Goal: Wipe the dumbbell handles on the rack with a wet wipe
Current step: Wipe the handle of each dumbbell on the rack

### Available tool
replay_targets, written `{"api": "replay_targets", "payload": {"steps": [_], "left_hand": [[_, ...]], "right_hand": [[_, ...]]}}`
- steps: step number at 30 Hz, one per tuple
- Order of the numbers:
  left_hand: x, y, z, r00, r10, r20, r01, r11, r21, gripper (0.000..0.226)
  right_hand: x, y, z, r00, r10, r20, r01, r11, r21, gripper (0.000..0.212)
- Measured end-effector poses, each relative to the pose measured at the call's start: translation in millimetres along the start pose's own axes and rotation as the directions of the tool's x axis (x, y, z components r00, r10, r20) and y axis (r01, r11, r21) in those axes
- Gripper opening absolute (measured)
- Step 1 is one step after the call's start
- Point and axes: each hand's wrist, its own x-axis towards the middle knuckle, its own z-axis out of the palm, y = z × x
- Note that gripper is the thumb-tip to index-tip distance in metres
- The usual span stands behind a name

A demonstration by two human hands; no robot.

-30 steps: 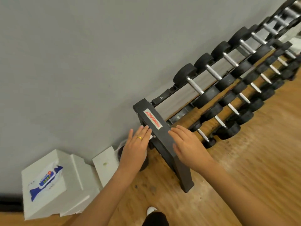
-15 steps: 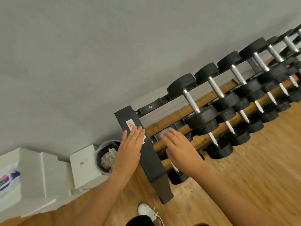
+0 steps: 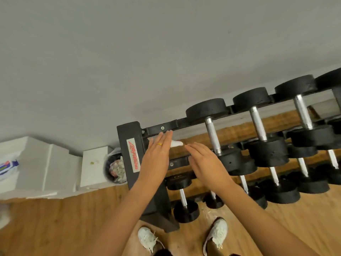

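A black dumbbell rack (image 3: pixel 132 126) stands against the grey wall, with a red-lettered label on its end frame. Black dumbbells with chrome handles lie on its tiers; the nearest top handle (image 3: pixel 212 135) is just right of my hands. My left hand (image 3: pixel 156 157), wearing a ring, hovers over the rack's left end with straight fingers. A white wet wipe (image 3: pixel 176 143) sticks out from its thumb side; the thumb is hidden. My right hand (image 3: pixel 206 163) is beside it, fingers straight, holding nothing.
A wet-wipe pack (image 3: pixel 7 166) lies on white foam blocks (image 3: pixel 46 163) at the left. A small bin (image 3: pixel 115 169) with crumpled waste sits between the blocks and the rack. My two white shoes (image 3: pixel 217 231) stand on the wood floor by the rack's foot.
Both hands have moved from the rack's end frame up and right toward the top tier. The view has swung to face the rack more squarely, and the wipe shows more.
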Motion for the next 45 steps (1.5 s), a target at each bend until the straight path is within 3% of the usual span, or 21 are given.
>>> {"api": "replay_targets", "payload": {"steps": [4,8,11,13,15,18,20,22,26,31,33,36,40,45], "left_hand": [[28.0,47.2,4.1,0.994,-0.106,0.006,0.106,0.994,-0.026,0.074],[43.0,57.3,11.8,0.991,-0.081,0.103,0.084,0.996,-0.024,0.085],[46.6,52.3,23.1,0.969,0.036,0.243,-0.008,0.993,-0.117,0.090],[47.0,45.4,27.3,0.951,0.076,0.301,-0.003,0.972,-0.236,0.090],[46.0,33.8,30.4,0.955,0.074,0.286,0.019,0.951,-0.309,0.089],[38.1,-3.1,39.2,0.984,-0.039,0.171,0.084,0.960,-0.268,0.077],[30.4,-44.6,52.8,0.981,-0.160,0.113,0.179,0.966,-0.187,0.070],[26.0,-90.9,69.2,0.956,-0.287,0.062,0.291,0.954,-0.075,0.063],[30.8,-150.2,100.8,0.917,-0.387,0.096,0.384,0.922,0.048,0.060],[42.8,-141.1,128.1,0.949,-0.309,0.069,0.303,0.949,0.090,0.061],[56.8,-123.3,134.5,0.976,-0.195,0.093,0.186,0.978,0.100,0.061],[98.8,-108.2,147.8,0.988,-0.078,0.136,0.055,0.985,0.165,0.060],[132.9,-113.1,164.0,0.981,-0.083,0.178,0.027,0.955,0.296,0.069],[133.7,-119.1,173.1,0.985,-0.007,0.171,-0.045,0.952,0.304,0.066]], "right_hand": [[13.4,16.8,-30.5,0.993,0.107,0.047,-0.116,0.929,0.351,0.030],[31.0,17.3,-48.1,0.936,0.327,0.131,-0.311,0.592,0.743,0.025],[45.6,21.9,-47.4,0.875,0.439,0.203,-0.389,0.391,0.834,0.020],[53.1,26.8,-43.0,0.833,0.513,0.206,-0.411,0.325,0.852,0.015],[60.5,34.1,-40.5,0.811,0.576,0.099,-0.385,0.399,0.832,0.012],[71.7,45.9,-50.3,0.780,0.580,-0.235,-0.265,0.646,0.716,0.015],[81.0,58.7,-57.4,0.751,0.493,-0.440,-0.188,0.797,0.573,0.024],[90.5,76.3,-55.8,0.779,0.355,-0.517,-0.144,0.904,0.404,0.028],[102.0,112.5,-27.3,0.907,0.183,-0.379,-0.135,0.979,0.150,0.033],[99.8,121.9,-14.4,0.939,0.131,-0.319,-0.106,0.990,0.094,0.037],[99.1,122.1,-16.3,0.953,0.119,-0.278,-0.103,0.992,0.072,0.044],[101.5,119.2,-17.3,0.953,0.156,-0.258,-0.136,0.986,0.094,0.053],[107.5,110.3,-8.1,0.937,0.255,-0.239,-0.223,0.962,0.155,0.064],[113.6,110.1,3.5,0.909,0.265,-0.323,-0.251,0.964,0.084,0.075]]}}
